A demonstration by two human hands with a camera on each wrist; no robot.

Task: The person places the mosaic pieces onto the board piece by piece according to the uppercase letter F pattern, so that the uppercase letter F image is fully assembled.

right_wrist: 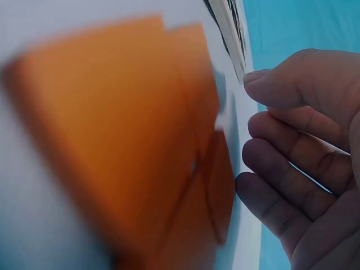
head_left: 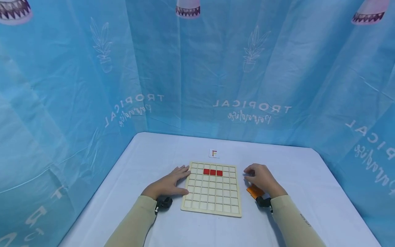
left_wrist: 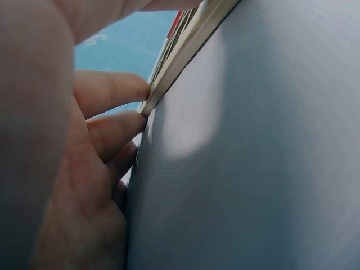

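Note:
A pale wooden grid board (head_left: pixel 211 188) lies on the table between both hands. Three red square tiles (head_left: pixel 213 172) sit side by side in one row near its far edge. My left hand (head_left: pixel 169 183) is spread at the board's left side, fingertips and thumb at the frame. Up close in the left wrist view, two fingers (left_wrist: pixel 118 93) meet the board's side edge (left_wrist: pixel 185 48). To the right of the board, my right hand (head_left: pixel 262 176) hovers with loosely bent fingers and nothing visible in them. Orange flat pieces (right_wrist: pixel 124 124) lie beneath it, partly hidden by the wrist in the head view.
Beyond the board lies a small card (head_left: pixel 214 153) printed with a coloured grid pattern. A white cloth covers the table (head_left: pixel 172 145). Blue printed curtains (head_left: pixel 197 68) hang close around its back and sides. Each wrist wears a small black camera (head_left: pixel 165 203).

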